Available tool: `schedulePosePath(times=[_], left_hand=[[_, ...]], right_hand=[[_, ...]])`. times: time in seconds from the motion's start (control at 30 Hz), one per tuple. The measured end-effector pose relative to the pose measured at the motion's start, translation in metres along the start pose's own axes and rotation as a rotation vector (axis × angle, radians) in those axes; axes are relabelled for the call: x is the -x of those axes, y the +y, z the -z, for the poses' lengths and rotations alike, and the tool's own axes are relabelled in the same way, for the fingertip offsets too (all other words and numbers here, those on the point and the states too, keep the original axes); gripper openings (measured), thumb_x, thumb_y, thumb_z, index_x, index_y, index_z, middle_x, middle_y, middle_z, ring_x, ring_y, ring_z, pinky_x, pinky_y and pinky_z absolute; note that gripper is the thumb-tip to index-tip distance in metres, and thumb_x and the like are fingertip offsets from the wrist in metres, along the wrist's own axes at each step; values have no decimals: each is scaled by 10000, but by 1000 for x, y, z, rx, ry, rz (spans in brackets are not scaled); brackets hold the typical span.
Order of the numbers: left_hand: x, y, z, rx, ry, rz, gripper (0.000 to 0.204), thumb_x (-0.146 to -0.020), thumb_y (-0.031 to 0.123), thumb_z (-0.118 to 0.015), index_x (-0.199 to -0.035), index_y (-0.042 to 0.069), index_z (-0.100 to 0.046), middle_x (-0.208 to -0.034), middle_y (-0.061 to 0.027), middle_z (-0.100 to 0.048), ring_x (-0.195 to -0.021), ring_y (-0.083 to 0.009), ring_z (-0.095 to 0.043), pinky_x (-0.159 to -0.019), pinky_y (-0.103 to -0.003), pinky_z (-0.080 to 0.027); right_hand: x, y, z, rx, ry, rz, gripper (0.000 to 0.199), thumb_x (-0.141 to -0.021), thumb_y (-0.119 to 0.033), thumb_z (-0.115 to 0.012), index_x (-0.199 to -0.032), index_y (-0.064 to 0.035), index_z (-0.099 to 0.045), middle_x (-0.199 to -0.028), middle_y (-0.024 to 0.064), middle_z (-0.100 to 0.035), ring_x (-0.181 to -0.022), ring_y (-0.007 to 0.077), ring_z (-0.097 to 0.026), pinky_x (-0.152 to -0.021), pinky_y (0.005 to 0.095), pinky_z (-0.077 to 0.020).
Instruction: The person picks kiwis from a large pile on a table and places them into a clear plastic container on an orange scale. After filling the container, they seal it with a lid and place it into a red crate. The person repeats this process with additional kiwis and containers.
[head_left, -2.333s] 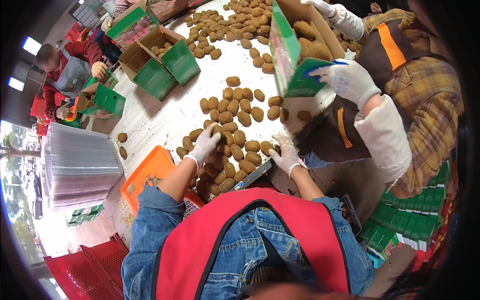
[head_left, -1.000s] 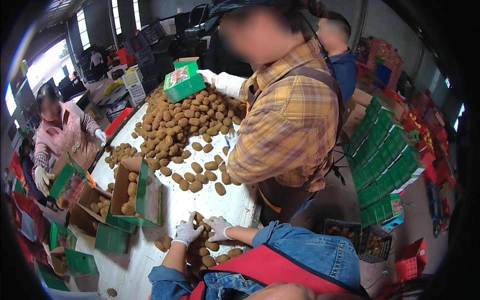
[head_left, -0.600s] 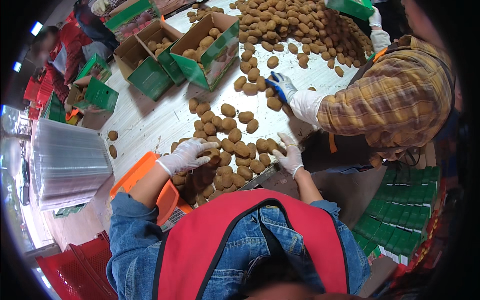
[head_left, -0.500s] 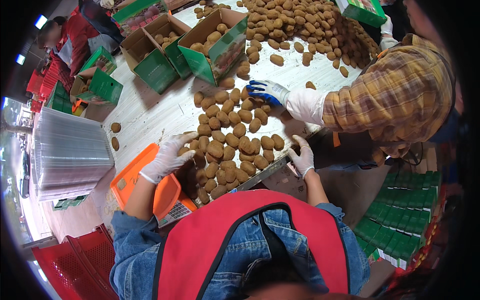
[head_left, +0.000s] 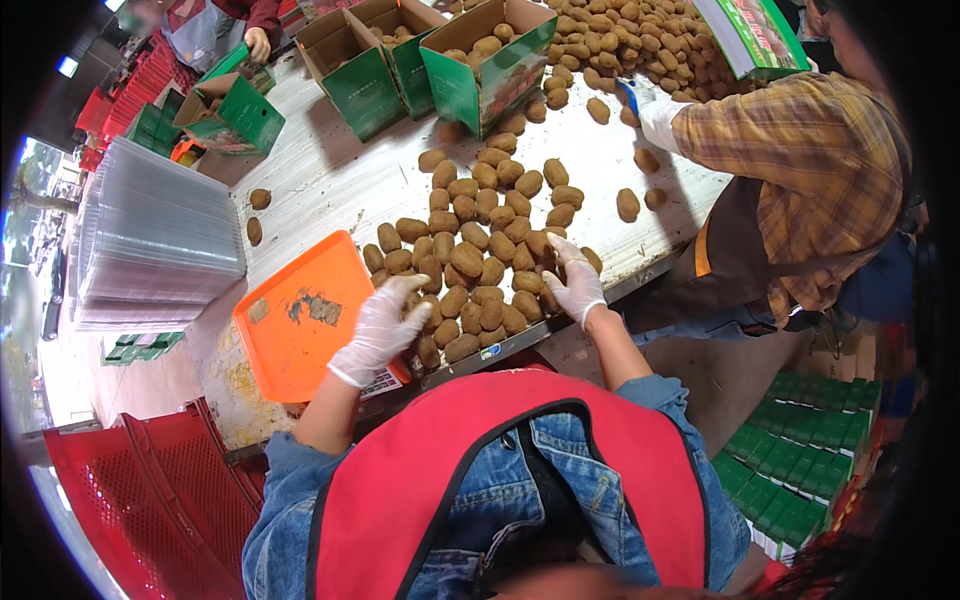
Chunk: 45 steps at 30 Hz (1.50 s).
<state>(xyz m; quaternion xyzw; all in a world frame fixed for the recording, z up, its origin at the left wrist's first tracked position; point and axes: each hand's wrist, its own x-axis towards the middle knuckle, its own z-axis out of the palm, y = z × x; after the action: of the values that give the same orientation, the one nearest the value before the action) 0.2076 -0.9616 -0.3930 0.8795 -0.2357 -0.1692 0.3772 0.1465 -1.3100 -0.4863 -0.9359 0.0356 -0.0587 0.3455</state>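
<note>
A loose cluster of brown kiwifruit (head_left: 466,260) lies on the white tabletop in front of me, close to the near edge. My left hand (head_left: 385,330), in a thin clear glove, rests against the cluster's left side, its fingers spread. On the right side, my right hand (head_left: 577,282), gloved the same way, touches the outer kiwifruit with thumb and fingers apart. Neither hand grips a fruit. Just left of my left hand is a scale with an orange tray (head_left: 285,345), bearing a few dark smudges; my left hand and forearm partly cover its keypad.
Green cartons (head_left: 488,65) of kiwifruit stand beyond the cluster. A large kiwifruit heap (head_left: 640,45) lies at the far right, where a co-worker's gloved hand (head_left: 655,110) reaches. Stacked clear plastic trays (head_left: 150,240) stand left, red crates (head_left: 150,490) lower left, green boxes (head_left: 790,460) lower right.
My left hand has shifted from beside the scale tray to the kiwifruit, both hands now nearer each other. The co-worker's hand has left my cluster for the far heap. The view has shifted.
</note>
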Motion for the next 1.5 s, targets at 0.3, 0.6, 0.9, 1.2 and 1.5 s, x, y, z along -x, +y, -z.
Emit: schedulePosePath(times=[0.3, 0.6, 0.9, 1.2, 1.5], left_hand=[[-41, 13, -120, -209, -272, -191, 530, -800, 227, -781, -1251, 99, -534, -1257, -228, -492, -1061, -444, -617, -909, -508, -538], [-28, -12, -27, 522, 173, 184, 329, -868, 228, -821, -1059, 60, -611, -1029, -75, -620, -965, -188, -605, -883, -339, -515], [-58, -11, -32, 345, 27, 72, 357, -904, 177, -755, -1209, 56, -614, -1176, -124, -597, -1112, -254, -596, -975, -345, -488], [-158, -9, -4, 155, -84, -48, 500, -914, 257, -730, -1353, 60, -596, -1369, -225, -576, -1306, -373, -541, -1121, -413, -414], [-296, -9, -25, 6, -173, -16, 563, -878, 286, -753, -1363, 48, -593, -1321, -209, -617, -1195, -376, -614, -1032, -410, -487]], right_hand=[[-42, -5, -7, 419, -183, -242, 588, -913, -305, -707, -1449, -185, -496, -1364, 126, -554, -1097, 364, -653, -957, 461, -524], [-13, 47, -9, -487, 178, -440, 469, -925, -149, -688, -1371, -58, -576, -1173, 160, -707, -1056, 243, -688, -928, 357, -532], [10, -11, -12, -404, 8, -123, 537, -864, -156, -759, -1365, -58, -593, -1150, 148, -664, -855, 200, -623, -836, 328, -528], [10, 56, 16, 43, 288, -41, 555, -810, -133, -755, -1332, -60, -581, -1299, 199, -613, -1211, 400, -563, -1080, 474, -423], [22, 76, -1, 124, 447, -86, 573, -808, -236, -764, -1322, -73, -570, -1261, 175, -617, -1138, 397, -571, -988, 494, -461]])
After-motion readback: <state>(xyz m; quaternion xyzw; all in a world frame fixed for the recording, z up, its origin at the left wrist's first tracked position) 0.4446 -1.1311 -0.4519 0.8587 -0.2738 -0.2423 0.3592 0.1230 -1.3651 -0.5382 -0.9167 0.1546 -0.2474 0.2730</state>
